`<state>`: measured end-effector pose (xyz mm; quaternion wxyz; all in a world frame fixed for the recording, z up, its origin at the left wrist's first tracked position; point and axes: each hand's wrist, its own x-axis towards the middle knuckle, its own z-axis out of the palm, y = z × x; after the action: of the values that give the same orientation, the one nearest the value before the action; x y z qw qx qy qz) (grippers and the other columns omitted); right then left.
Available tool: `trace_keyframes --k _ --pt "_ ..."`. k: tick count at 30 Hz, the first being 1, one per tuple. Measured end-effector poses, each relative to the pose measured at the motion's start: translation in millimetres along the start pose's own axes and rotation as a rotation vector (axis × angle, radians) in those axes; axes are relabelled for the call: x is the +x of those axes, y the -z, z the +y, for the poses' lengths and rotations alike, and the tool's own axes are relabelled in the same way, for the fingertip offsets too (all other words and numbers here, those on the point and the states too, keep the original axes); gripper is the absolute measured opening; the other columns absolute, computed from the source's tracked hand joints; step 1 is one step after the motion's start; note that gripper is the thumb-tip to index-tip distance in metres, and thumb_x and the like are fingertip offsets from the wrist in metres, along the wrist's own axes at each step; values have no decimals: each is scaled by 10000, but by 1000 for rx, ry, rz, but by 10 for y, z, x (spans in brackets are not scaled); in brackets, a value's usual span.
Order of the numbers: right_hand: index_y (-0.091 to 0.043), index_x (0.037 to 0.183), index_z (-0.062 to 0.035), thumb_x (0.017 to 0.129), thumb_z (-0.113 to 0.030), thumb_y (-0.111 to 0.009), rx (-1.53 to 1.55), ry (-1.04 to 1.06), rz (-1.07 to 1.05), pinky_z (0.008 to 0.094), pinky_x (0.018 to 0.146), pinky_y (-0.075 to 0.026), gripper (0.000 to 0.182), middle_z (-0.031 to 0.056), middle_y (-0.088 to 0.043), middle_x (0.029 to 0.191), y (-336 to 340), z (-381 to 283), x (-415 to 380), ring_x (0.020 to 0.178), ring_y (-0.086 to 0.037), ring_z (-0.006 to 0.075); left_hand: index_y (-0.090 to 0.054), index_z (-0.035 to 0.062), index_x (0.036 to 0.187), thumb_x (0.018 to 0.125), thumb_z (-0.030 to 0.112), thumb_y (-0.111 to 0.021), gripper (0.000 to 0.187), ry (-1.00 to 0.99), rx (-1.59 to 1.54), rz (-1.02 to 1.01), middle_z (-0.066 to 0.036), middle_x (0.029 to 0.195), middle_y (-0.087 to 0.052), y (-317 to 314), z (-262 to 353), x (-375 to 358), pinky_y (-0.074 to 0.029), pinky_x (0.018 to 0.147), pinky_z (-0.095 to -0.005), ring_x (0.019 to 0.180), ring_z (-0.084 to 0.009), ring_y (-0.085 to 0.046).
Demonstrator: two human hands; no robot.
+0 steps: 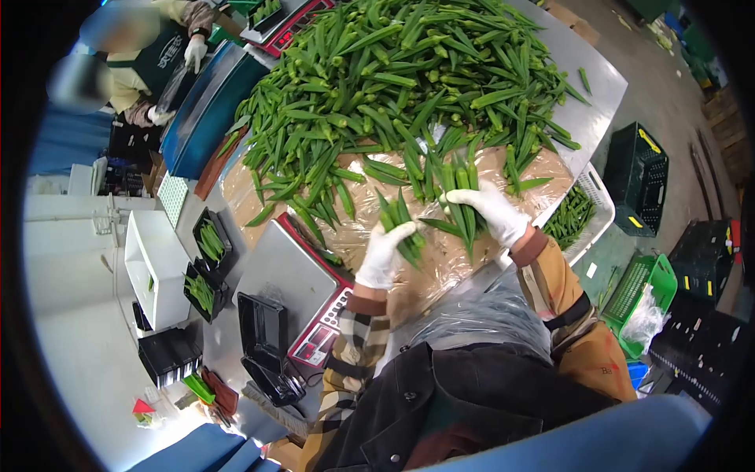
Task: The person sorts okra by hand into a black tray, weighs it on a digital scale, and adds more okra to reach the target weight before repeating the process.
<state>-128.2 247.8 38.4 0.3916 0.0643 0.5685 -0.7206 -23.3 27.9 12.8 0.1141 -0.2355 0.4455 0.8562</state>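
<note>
A big heap of green okra (409, 71) covers the far part of the metal table, spilling onto plastic-wrapped cardboard (370, 252). My left hand (383, 253), in a white glove, is closed around a small bunch of okra pods (403, 228). To its right, my gloved right hand (494, 211) grips another bunch of okra (464, 206), the pods pointing toward me. Both hands are over the cardboard at the near edge of the heap. Left of my left hand is a red-edged weighing scale (303, 275) with a bare metal plate.
Black trays with okra (203, 291) stand at left, beside a stack of black trays (169, 358). An open black tray (263, 326) lies by the scale. A white crate of okra (582, 212) and a green crate (641, 295) are at right. A co-worker's gloved hand (195, 53) shows top left.
</note>
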Motion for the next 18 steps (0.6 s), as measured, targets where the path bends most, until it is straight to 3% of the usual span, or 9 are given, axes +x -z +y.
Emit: trace_keyframes --k 1,2,5,6,10,15,18 --pt "-613 1241 -35 880 -130 -696 175 -85 -57 289 814 -526 382 41 -687 1026 -180 -32 -113 926 -643 150 -553 15 1272 883 33 -659 404 10 -190 -25 -94 1126 -654 -167 31 -134 -538 892 -410 1035 -235 -638" --pt "-577 1279 -25 878 -105 -698 181 -50 -73 278 856 -516 426 58 -668 1091 -287 145 -100 985 -625 145 -509 23 1330 885 39 -663 472 -20 -202 -54 -104 1214 -623 -249 23 -212 -497 964 -401 1106 -226 -608" --pt "-508 1332 -15 912 -42 -648 118 110 -22 280 904 -502 444 66 -641 1174 -622 722 -28 1035 -605 136 -419 47 1416 909 32 -656 559 -184 96 57 -72 1274 -584 -363 -60 -431 -461 998 -329 1144 -179 -572" --pt "-521 1320 -27 938 -77 -640 151 85 56 275 896 -503 403 60 -641 1170 -749 837 -33 1030 -606 139 -396 54 1432 916 29 -655 578 -226 148 91 -61 1291 -570 -276 -124 -481 -451 1001 -308 1160 -163 -554" --pt "-542 1282 -42 986 -186 -611 312 16 -96 274 886 -496 336 37 -634 1159 -1353 957 -185 1021 -594 127 -413 24 1407 937 26 -632 518 -343 314 112 -63 1315 -551 181 6 -833 -421 1023 -298 1197 -148 -517" --pt "-501 1325 -52 1013 -263 -565 237 -57 -335 298 927 -464 383 45 -601 1209 -2472 939 -250 1070 -559 132 -439 5 1395 928 60 -629 507 -276 449 331 -82 1276 -575 631 889 -1778 -462 962 -283 1127 -154 -561" --pt "-477 1343 -34 1019 -234 -544 130 53 -566 295 942 -463 386 76 -600 1204 -3225 877 -303 1077 -561 149 -469 13 1369 926 59 -609 467 -304 512 418 -76 1239 -599 998 1363 -2333 -474 938 -280 1100 -153 -579"
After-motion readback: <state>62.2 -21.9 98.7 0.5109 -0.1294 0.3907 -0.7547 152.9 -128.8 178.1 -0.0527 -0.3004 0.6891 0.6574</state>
